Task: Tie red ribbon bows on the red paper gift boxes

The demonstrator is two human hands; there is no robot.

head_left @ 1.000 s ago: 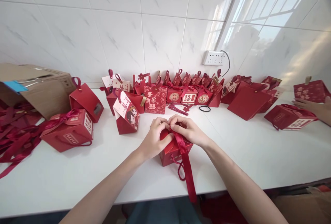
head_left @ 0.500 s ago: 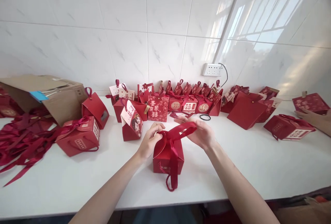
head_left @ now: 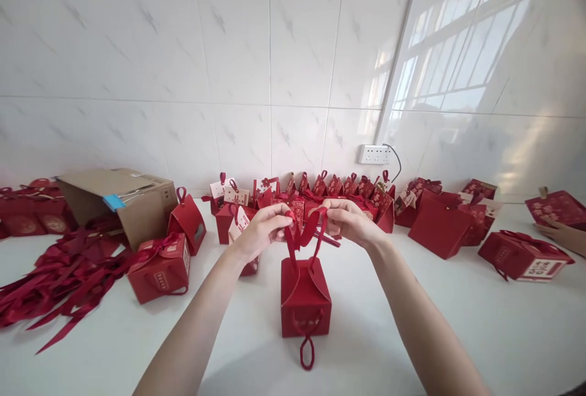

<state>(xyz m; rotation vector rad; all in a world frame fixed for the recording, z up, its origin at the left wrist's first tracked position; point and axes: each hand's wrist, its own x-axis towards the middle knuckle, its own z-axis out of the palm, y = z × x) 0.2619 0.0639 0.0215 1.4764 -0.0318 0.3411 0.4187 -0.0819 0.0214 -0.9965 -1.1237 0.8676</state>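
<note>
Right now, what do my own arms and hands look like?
Your left hand and right hand are bare, without gloves, and no rings show. Neither the left forearm nor the right forearm shows a sleeve, watch or bracelet up to the picture's edge. Fingernail details are too small to tell.

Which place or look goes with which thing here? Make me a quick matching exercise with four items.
1. Ribbon over the front box
2. Socket strip
3. Cardboard box
4. Loose ribbons

A. On the tiled wall
B. Heaped on the table, at the left
C. Held by the left hand and right hand
D. Brown, with a blue patch

Pairs: 1-C, 2-A, 3-D, 4-B
</note>
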